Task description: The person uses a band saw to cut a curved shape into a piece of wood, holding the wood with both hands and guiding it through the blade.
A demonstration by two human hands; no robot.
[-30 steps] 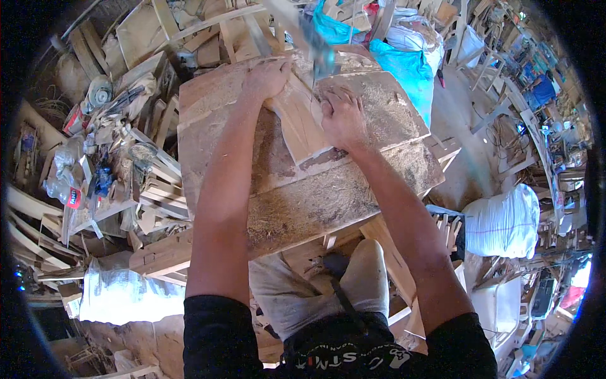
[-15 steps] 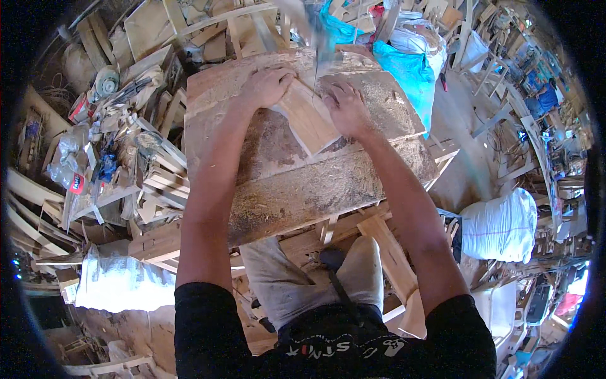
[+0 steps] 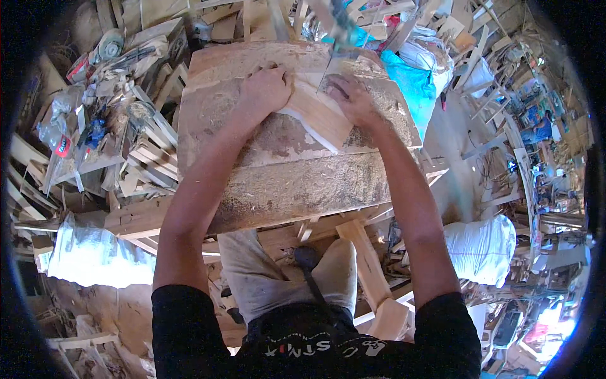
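A pale wooden board [image 3: 322,119] lies slanted on the dusty saw table [image 3: 303,183], its near end pointing to the right. My left hand [image 3: 266,88] grips its left edge with fingers curled at the far end. My right hand [image 3: 355,101] presses on its right edge, fingers bent and close to a thin upright saw blade [image 3: 327,71]. The blade meets the board's far part between my two hands. The blurred greenish blade guard [image 3: 343,28] hangs above. How deep the cut runs cannot be made out.
Piled wood offcuts [image 3: 148,120] crowd the left side, with a plastic bottle [image 3: 60,136] among them. A turquoise sack [image 3: 410,82] stands at the table's right far corner. A white sack [image 3: 483,249] sits on the right. Sawdust covers the table.
The board's near end has swung to the right across the table, and both hands have moved with it. The whole view has also shifted slightly.
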